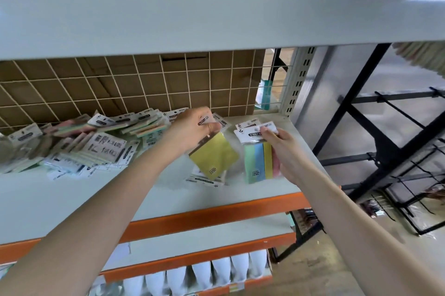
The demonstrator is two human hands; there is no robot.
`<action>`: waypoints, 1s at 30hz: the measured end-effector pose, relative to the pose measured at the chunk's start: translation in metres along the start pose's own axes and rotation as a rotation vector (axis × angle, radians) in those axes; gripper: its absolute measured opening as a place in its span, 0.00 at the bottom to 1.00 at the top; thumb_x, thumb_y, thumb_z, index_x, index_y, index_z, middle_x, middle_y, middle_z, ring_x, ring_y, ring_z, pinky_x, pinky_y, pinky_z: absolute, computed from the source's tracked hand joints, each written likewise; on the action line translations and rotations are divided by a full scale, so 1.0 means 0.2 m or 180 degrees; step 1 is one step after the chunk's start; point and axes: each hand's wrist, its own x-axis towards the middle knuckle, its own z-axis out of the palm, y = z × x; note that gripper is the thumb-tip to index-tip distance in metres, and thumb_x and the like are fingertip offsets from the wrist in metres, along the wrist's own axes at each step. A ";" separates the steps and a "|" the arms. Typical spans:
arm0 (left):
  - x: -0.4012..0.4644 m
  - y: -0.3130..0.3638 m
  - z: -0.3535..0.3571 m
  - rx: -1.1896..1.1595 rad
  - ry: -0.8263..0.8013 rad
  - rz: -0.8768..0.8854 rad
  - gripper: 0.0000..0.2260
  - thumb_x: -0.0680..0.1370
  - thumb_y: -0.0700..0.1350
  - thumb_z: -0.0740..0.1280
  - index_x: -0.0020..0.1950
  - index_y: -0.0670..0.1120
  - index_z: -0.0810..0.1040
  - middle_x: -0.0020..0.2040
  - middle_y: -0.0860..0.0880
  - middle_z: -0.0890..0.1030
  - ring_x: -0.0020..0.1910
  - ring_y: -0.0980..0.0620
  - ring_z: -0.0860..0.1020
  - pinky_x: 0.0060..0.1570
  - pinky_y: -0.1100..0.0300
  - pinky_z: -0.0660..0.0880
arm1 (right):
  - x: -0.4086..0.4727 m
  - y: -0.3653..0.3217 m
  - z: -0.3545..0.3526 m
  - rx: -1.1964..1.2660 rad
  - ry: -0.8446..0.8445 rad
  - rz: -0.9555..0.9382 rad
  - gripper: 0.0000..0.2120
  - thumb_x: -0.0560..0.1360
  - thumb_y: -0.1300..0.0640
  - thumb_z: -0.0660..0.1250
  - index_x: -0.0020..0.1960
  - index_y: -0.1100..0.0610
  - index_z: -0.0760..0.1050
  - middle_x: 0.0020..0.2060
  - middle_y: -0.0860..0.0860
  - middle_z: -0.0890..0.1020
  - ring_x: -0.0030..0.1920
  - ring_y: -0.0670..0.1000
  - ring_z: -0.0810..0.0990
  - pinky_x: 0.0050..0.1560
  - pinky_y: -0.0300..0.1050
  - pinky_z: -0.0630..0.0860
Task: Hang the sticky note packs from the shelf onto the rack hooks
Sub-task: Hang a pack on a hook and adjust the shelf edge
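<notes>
Both hands are over the shelf [72, 189]. The left grip [192, 127] is pinched shut on the white header of a yellow pack [214, 154], which hangs tilted just under the fingers. The right grip [286, 151] is closed around a striped pack [258, 163], thumb on its header, holding it upright just right of the yellow one. The pile [96, 141] of packs lies left of the left grip. The black rack [395, 148] stands right of the right grip, well apart.
</notes>
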 end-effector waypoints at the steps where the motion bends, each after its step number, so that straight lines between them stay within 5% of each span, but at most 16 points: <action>1: 0.00 0.04 0.01 0.0005 -0.0074 0.0017 0.11 0.75 0.53 0.70 0.39 0.48 0.74 0.32 0.53 0.78 0.25 0.59 0.72 0.24 0.63 0.64 | -0.03 -0.02 -0.01 -0.0152 -0.0027 -0.0167 0.16 0.77 0.47 0.66 0.55 0.60 0.76 0.43 0.56 0.81 0.39 0.55 0.79 0.36 0.58 0.75; 5: -0.02 0.23 0.10 -0.0264 -0.0439 0.0216 0.12 0.75 0.52 0.70 0.38 0.48 0.72 0.33 0.52 0.79 0.31 0.55 0.77 0.33 0.59 0.73 | -0.18 -0.09 -0.08 -0.0661 -0.0152 -0.0740 0.14 0.77 0.46 0.65 0.47 0.58 0.79 0.33 0.51 0.79 0.26 0.47 0.76 0.21 0.39 0.68; 9: -0.08 0.48 0.20 -0.0559 -0.0665 0.0551 0.11 0.74 0.50 0.70 0.39 0.45 0.75 0.33 0.50 0.79 0.30 0.57 0.75 0.31 0.61 0.70 | -0.30 -0.13 -0.23 -0.1204 -0.0173 -0.1072 0.15 0.77 0.48 0.65 0.42 0.61 0.77 0.36 0.58 0.82 0.34 0.50 0.77 0.32 0.45 0.70; 12: -0.13 0.69 0.30 -0.0642 -0.0756 0.0688 0.15 0.74 0.49 0.71 0.42 0.36 0.76 0.35 0.43 0.78 0.32 0.53 0.74 0.32 0.61 0.67 | -0.39 -0.15 -0.41 -0.1274 -0.0134 -0.1260 0.15 0.77 0.52 0.66 0.42 0.64 0.77 0.35 0.53 0.82 0.35 0.47 0.76 0.37 0.45 0.70; 16: -0.20 0.95 0.49 -0.0901 -0.0873 0.0523 0.11 0.73 0.47 0.73 0.40 0.41 0.78 0.26 0.52 0.78 0.20 0.60 0.73 0.18 0.70 0.62 | -0.52 -0.16 -0.71 -0.1235 0.0069 -0.1239 0.20 0.76 0.50 0.67 0.43 0.69 0.75 0.40 0.68 0.80 0.37 0.50 0.73 0.39 0.47 0.67; 21: -0.33 1.29 0.71 -0.1253 -0.1068 0.0522 0.06 0.72 0.48 0.73 0.42 0.46 0.80 0.32 0.52 0.83 0.28 0.60 0.79 0.25 0.69 0.70 | -0.73 -0.14 -1.12 -0.1096 0.0671 -0.1400 0.17 0.76 0.50 0.68 0.36 0.62 0.73 0.29 0.50 0.74 0.30 0.47 0.68 0.31 0.42 0.63; 30: -0.53 1.84 1.16 -0.1806 -0.0663 0.0864 0.04 0.75 0.45 0.70 0.42 0.46 0.80 0.32 0.52 0.80 0.27 0.63 0.76 0.24 0.71 0.68 | -1.04 -0.16 -1.81 -0.0792 0.1392 -0.1727 0.21 0.76 0.49 0.67 0.43 0.70 0.72 0.27 0.47 0.67 0.28 0.46 0.62 0.30 0.40 0.59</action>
